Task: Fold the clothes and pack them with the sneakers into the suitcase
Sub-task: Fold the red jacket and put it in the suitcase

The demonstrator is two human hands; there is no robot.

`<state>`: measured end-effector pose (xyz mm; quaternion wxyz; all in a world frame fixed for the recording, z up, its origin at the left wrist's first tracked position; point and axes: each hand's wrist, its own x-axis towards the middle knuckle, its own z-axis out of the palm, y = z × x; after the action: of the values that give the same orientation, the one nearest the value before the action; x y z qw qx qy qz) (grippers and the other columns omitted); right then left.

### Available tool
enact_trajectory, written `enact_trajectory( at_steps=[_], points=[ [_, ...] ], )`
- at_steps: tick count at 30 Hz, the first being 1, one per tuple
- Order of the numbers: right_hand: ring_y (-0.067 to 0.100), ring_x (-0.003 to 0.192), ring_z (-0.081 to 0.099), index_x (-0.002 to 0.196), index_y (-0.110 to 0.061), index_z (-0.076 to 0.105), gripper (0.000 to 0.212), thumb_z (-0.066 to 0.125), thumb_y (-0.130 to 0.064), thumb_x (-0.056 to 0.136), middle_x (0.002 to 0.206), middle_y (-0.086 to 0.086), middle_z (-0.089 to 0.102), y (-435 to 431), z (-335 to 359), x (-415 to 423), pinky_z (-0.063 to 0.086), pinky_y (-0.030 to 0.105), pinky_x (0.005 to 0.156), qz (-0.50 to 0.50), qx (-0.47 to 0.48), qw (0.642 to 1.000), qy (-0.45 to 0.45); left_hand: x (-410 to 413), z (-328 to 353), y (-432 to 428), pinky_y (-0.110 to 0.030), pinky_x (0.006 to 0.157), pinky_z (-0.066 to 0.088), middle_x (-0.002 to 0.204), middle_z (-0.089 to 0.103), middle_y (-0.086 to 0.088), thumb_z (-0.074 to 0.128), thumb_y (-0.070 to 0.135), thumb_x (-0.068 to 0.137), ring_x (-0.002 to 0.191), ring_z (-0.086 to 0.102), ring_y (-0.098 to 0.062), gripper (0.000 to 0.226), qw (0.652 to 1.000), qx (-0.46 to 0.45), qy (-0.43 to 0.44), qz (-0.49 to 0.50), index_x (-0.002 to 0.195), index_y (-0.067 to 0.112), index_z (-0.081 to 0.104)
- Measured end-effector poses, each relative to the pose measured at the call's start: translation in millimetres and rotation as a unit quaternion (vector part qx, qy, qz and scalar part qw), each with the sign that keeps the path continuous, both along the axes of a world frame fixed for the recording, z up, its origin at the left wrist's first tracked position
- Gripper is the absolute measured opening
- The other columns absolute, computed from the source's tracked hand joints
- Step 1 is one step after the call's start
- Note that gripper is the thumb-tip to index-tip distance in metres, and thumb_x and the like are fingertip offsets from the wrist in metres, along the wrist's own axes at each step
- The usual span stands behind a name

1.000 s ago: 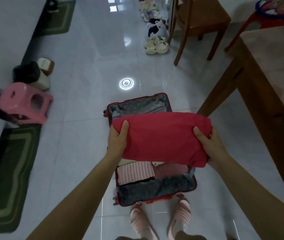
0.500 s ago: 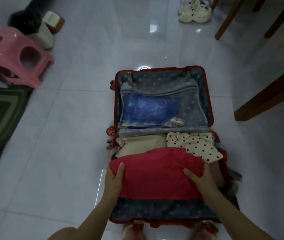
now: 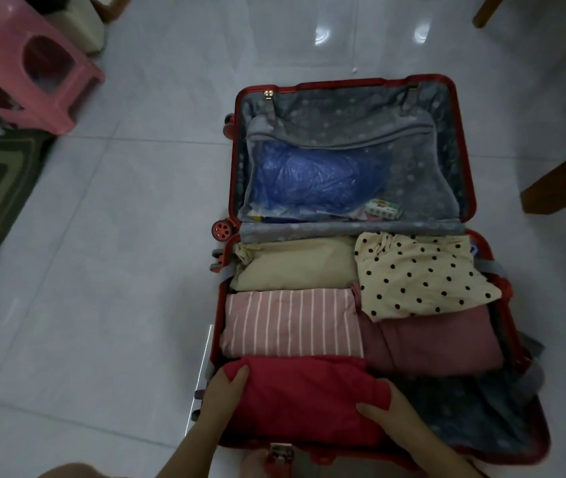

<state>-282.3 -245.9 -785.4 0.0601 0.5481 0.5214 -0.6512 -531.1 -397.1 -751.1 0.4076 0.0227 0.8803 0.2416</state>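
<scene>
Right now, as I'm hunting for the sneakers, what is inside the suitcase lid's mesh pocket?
The mesh pocket shows a blue plastic bag and a small box at its lower right. What the bag holds is covered.

Our left hand (image 3: pixel 221 401) and right hand (image 3: pixel 399 429) grip the red garment (image 3: pixel 302 398) in the suitcase (image 3: pixel 343 83), striped shirt (image 3: pixel 292 322) just beyond.

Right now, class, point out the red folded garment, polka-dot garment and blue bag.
red folded garment (image 3: pixel 304 398): head view, its middle.
polka-dot garment (image 3: pixel 419 274): head view, its centre.
blue bag (image 3: pixel 309 177): head view, its middle, behind mesh.
</scene>
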Motion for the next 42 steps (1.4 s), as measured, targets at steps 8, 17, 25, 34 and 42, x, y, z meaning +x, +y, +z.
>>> enact_trajectory(
  at_steps=[8, 17, 25, 34, 42],
  points=[
    [0.025, 0.105, 0.056, 0.122, -0.017, 0.044, 0.075, 0.071, -0.061, 0.067, 0.116, 0.005, 0.053, 4.3, 7.6, -12.7, 0.046, 0.041, 0.085, 0.242, 0.355, 0.867, -0.251, 2.8, -9.0, 6.9, -0.041, 0.089, 0.046, 0.123, 0.053, -0.019, 0.060, 0.028, 0.090, 0.111, 0.055, -0.035, 0.056, 0.970, -0.089, 0.166, -0.153, 0.131, 0.002, 0.034],
    [0.016, 0.136, 0.037, 0.143, -0.044, 0.026, 0.061, 0.038, -0.052, 0.083, 0.151, -0.006, 0.035, 20.4, -8.1, -17.9, 0.034, 0.039, 0.107, 0.654, 0.439, 0.614, 0.051, -24.4, -28.1, -11.1, -0.051, 0.103, 0.038, 0.153, 0.029, 0.001, 0.049, 0.067, 0.076, 0.135, 0.037, -0.028, 0.087, 0.642, -0.001, 0.198, -0.741, 0.149, 0.039, 0.012],
    [0.011, 0.126, 0.050, 0.146, -0.040, 0.006, 0.071, 0.027, -0.059, 0.082, 0.143, -0.008, 0.046, 16.7, -44.9, -20.7, 0.034, 0.030, 0.102, 0.703, 0.320, 0.635, 0.020, -31.6, -53.8, -12.7, -0.053, 0.114, -0.002, 0.150, -0.028, 0.001, 0.055, 0.054, 0.084, 0.145, -0.011, -0.032, 0.102, 0.581, -0.031, 0.151, -0.799, 0.137, 0.041, -0.032],
    [0.008, 0.119, 0.056, 0.149, -0.035, 0.000, 0.073, 0.022, -0.061, 0.084, 0.137, -0.011, 0.053, 8.5, -80.5, -20.9, 0.042, 0.027, 0.095, 0.697, 0.262, 0.667, -0.017, -24.0, -80.9, -14.7, -0.043, 0.113, -0.012, 0.145, -0.035, 0.001, 0.050, 0.057, 0.087, 0.145, -0.015, -0.026, 0.104, 0.547, -0.077, 0.141, -0.822, 0.125, 0.037, -0.044],
    [0.024, 0.146, 0.008, 0.113, -0.064, -0.043, 0.057, 0.006, -0.060, 0.085, 0.152, -0.006, -0.010, 2.2, -85.2, -29.5, -0.009, 0.039, 0.108, 0.695, 0.254, 0.671, 0.053, -13.8, -86.1, -11.2, -0.046, 0.112, -0.015, 0.156, -0.024, 0.002, 0.045, 0.051, 0.092, 0.144, -0.019, -0.024, 0.085, 0.544, -0.149, 0.122, -0.817, 0.147, 0.033, -0.017]
  ],
)
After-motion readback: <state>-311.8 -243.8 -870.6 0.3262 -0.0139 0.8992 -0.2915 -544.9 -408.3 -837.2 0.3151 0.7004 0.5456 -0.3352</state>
